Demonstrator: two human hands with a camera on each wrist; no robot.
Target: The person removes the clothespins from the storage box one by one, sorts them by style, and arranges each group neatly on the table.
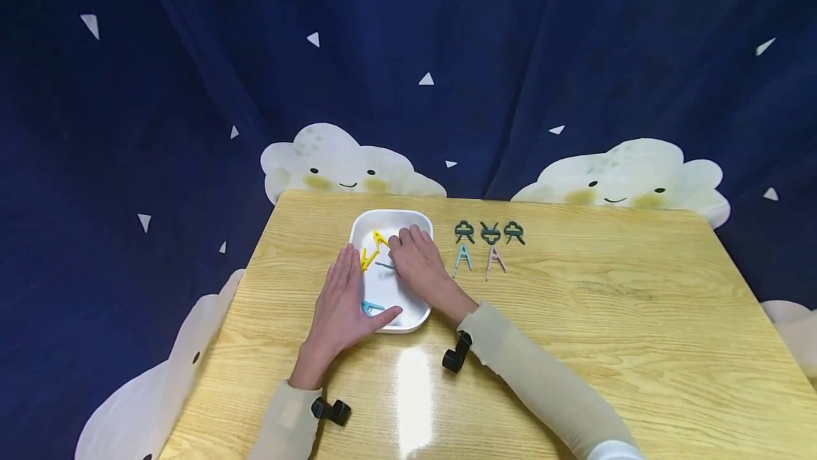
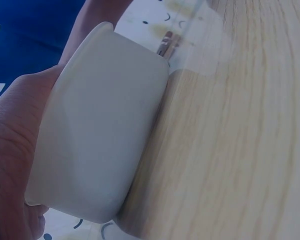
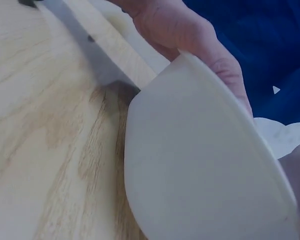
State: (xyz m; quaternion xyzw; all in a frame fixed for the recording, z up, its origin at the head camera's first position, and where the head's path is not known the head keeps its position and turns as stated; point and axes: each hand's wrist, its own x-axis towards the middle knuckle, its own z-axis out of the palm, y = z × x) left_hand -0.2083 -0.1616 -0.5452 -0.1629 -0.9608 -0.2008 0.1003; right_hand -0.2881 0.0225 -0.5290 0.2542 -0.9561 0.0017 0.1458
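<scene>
A white tray [image 1: 397, 325] stands on the table with clothespins in it. Two yellow clothespins [image 1: 369, 259] lie toward its left side, and a light blue clothespin [image 1: 373, 307] is near the front left corner. My left hand [image 1: 341, 300] rests along the tray's left rim, fingers straight and thumb stretched over the front. Over the tray's right side, my right hand [image 1: 418, 261] reaches in with bent fingers. A thin grey piece [image 1: 386, 266] shows beside it, partly covered by the hand. The right fingertips are hidden, so I cannot tell what they hold.
Right of the tray, several dark green clover-shaped clips [image 1: 490, 234] lie in a row. Below them are a light blue clothespin [image 1: 463, 259] and a pink clothespin [image 1: 494, 260]. The wooden table [image 1: 613, 346] extends to the right, and a dark blue curtain [image 1: 383, 98] hangs behind it.
</scene>
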